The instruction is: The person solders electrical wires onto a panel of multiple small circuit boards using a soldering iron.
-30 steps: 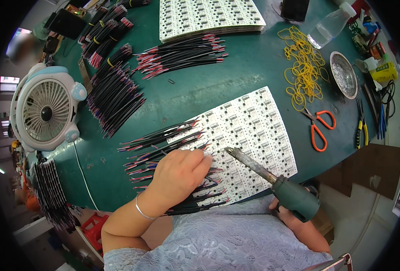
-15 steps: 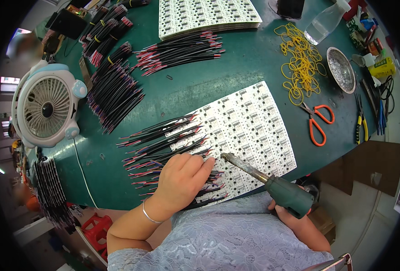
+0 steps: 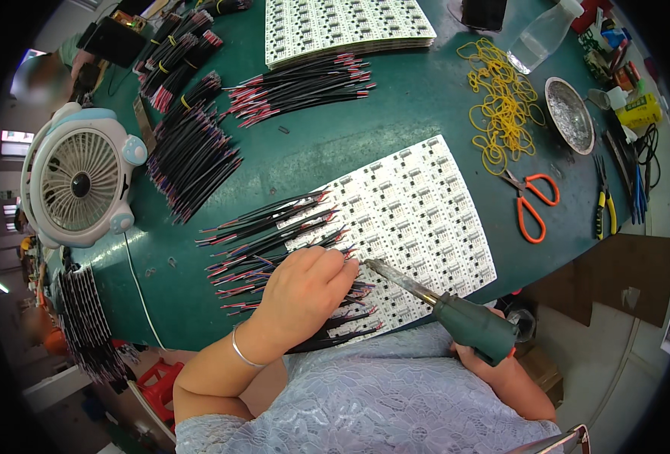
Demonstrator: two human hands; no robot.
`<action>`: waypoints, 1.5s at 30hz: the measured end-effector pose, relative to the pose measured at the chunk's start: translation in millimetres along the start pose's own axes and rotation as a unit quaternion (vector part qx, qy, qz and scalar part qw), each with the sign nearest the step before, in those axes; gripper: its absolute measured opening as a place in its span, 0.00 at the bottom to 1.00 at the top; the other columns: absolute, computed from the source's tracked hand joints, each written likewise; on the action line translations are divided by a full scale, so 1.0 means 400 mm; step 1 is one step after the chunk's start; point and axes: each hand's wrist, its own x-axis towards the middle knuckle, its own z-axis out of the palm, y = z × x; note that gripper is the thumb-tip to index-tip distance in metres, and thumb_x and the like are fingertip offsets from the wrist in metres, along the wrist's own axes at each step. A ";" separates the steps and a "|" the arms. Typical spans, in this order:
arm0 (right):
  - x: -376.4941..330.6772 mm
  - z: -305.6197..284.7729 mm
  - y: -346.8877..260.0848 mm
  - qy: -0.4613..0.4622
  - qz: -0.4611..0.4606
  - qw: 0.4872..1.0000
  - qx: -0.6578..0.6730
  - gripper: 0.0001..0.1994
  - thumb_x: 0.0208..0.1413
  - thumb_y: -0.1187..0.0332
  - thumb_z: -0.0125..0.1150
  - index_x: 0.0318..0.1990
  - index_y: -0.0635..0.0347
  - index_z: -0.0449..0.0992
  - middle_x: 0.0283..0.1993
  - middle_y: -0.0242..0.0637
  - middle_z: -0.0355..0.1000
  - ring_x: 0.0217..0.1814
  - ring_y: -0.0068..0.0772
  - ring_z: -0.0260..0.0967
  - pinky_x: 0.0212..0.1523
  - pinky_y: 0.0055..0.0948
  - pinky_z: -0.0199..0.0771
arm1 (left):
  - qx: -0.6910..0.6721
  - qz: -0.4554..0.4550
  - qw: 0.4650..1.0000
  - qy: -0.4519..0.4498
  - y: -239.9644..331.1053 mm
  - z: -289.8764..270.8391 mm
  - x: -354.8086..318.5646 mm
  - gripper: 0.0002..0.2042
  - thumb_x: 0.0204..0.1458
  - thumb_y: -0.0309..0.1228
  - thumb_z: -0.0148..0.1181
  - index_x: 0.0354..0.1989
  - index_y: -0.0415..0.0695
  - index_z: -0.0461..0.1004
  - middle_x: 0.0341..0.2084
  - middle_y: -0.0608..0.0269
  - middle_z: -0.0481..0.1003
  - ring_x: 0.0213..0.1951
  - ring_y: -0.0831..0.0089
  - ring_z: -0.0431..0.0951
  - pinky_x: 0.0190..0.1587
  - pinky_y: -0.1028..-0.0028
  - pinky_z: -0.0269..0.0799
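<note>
A white printed circuit board panel [image 3: 418, 204] lies on the table before me, with rows of small dark components. Several black wires [image 3: 263, 212] with red and blue ends lie across its left part. My left hand [image 3: 308, 287] rests over them, thumb and fingers pinched on a wire whose held end is mostly hidden. My right hand [image 3: 486, 363] wraps round the green handle of a soldering iron [image 3: 471, 327], partly hidden beneath it. The iron's tip slants up to the left and sits right by my left fingertips over the panel.
Wire bundles [image 3: 191, 155] and a white fan [image 3: 82, 181] stand left. Farther back lies a stack of panels [image 3: 350, 34]. At the right are yellow rubber bands [image 3: 501, 98], a metal bowl [image 3: 569, 117], orange-handled scissors [image 3: 531, 208], pliers [image 3: 606, 204] and a clear bottle [image 3: 543, 38].
The soldering iron has shifted a little left, its tip closer to my left fingertips. My left hand has moved slightly up the panel, still pinched.
</note>
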 end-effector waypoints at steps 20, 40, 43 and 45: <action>-0.036 0.015 -0.011 0.026 0.147 0.985 0.085 0.17 0.40 0.73 0.68 0.41 0.61 0.78 0.43 0.43 0.76 0.44 0.43 0.75 0.48 0.34 0.74 | -0.020 -0.010 1.000 -0.005 -0.002 -0.007 0.004 0.12 0.39 0.22 0.59 0.35 0.44 0.78 0.25 0.63 0.69 0.29 0.65 0.71 0.33 0.68 0.69; -0.033 0.019 -0.017 0.028 0.133 0.988 0.077 0.20 0.42 0.74 0.67 0.46 0.65 0.75 0.44 0.43 0.76 0.44 0.40 0.76 0.47 0.33 0.74 | -0.008 0.003 1.000 -0.023 0.005 -0.019 0.013 0.11 0.40 0.24 0.57 0.35 0.42 0.77 0.25 0.64 0.67 0.30 0.66 0.71 0.33 0.69 0.69; -0.023 0.002 0.000 0.006 0.000 1.000 -0.003 0.18 0.51 0.76 0.56 0.52 0.67 0.71 0.40 0.41 0.74 0.26 0.24 0.74 0.37 0.24 0.73 | -0.002 0.009 0.999 -0.034 0.004 -0.020 0.013 0.11 0.41 0.25 0.56 0.35 0.40 0.75 0.26 0.63 0.67 0.32 0.66 0.71 0.35 0.70 0.69; -0.004 -0.022 -0.034 -0.003 0.066 0.997 0.050 0.17 0.51 0.75 0.58 0.50 0.67 0.72 0.38 0.40 0.74 0.29 0.27 0.75 0.37 0.26 0.74 | -0.001 0.007 0.999 -0.038 0.005 -0.019 0.012 0.11 0.41 0.26 0.56 0.35 0.40 0.75 0.26 0.63 0.67 0.32 0.66 0.71 0.35 0.70 0.69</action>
